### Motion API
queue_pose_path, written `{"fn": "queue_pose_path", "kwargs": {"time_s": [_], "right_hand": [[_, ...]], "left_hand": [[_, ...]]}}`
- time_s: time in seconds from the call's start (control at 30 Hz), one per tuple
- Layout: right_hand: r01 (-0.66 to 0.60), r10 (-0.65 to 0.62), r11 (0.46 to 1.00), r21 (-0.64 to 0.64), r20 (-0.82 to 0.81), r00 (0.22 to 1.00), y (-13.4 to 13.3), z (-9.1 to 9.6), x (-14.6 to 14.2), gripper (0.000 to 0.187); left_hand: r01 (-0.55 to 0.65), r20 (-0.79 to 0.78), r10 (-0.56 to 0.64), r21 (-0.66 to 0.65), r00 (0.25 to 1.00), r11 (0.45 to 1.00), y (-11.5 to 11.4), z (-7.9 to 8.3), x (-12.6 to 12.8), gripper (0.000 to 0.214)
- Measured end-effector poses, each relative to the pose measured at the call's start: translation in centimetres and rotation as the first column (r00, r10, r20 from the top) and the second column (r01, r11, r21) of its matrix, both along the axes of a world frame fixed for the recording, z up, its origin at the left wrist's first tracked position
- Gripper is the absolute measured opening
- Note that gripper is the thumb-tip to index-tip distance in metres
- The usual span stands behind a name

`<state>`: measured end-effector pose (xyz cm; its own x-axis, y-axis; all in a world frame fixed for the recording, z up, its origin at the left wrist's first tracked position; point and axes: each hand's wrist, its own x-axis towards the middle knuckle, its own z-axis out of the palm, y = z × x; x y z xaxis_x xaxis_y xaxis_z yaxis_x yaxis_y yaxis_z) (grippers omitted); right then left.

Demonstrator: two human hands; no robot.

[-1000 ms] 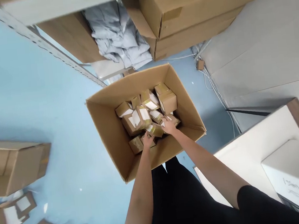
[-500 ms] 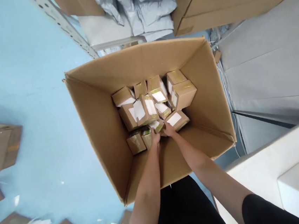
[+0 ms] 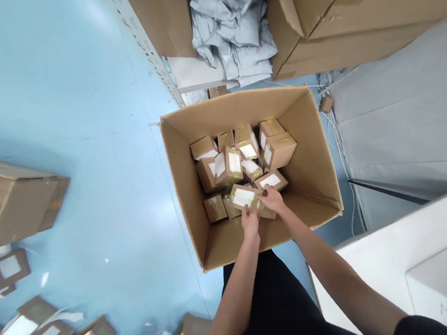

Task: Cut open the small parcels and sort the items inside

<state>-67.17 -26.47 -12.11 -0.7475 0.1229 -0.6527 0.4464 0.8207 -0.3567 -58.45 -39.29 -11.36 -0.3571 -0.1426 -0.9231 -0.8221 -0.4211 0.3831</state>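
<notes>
Gripping one small parcel (image 3: pixel 245 195) between them, the left hand (image 3: pixel 250 223) and the right hand (image 3: pixel 273 199) work inside a large open carton (image 3: pixel 186 184), and the step in hand looks to be handling this single piece above the others. The left fingers close on its near edge at six o'clock, thumb uppermost, while the right fingers pinch its end at about three o'clock; how far they wrap underneath is hidden. The parcel sits toward six o'clock of the carton's middle, tilted, its white label (image 3: pixel 243 196) facing up. Any move from here would seem to call for an even two-handed grip and clearance from the labelled box (image 3: pixel 274 180) just beside it at two o'clock. The carton is plain brown corrugated board, its walls stiff and flat, its rim slightly worn at the corners. Inside, the pieces are squarish blocks with shiny, yellowish tape: a taped box (image 3: pixel 215 209) at nine o'clock of the held one, a tipped parcel (image 3: pixel 228 167) toward eleven, and a bulkier box (image 3: pixel 279 150) toward one. Beyond the carton, at twelve, lie crumpled grey bags (image 3: pixel 234 37), soft and creased against the crisp cardboard.
</notes>
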Motion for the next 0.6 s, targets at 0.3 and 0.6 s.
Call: {"fn": "queue_pose_path", "kwargs": {"time_s": [0.3,0.6], "right_hand": [[-0.148,0.228,0.865,-0.479,0.113,0.967,-5.7,-5.5,0.3,0.036],[-0.253,0.296,0.932,-0.26,0.14,0.945,-7.8,-9.6,2.5,0.056]], "left_hand": [[0.27,0.033,-0.27,-0.012,0.962,0.963,-4.9,1.7,1.7,0.034],[0.757,0.173,-0.831,-0.54,0.528,0.369,-16.1,-5.5,-3.6,0.051]]}}
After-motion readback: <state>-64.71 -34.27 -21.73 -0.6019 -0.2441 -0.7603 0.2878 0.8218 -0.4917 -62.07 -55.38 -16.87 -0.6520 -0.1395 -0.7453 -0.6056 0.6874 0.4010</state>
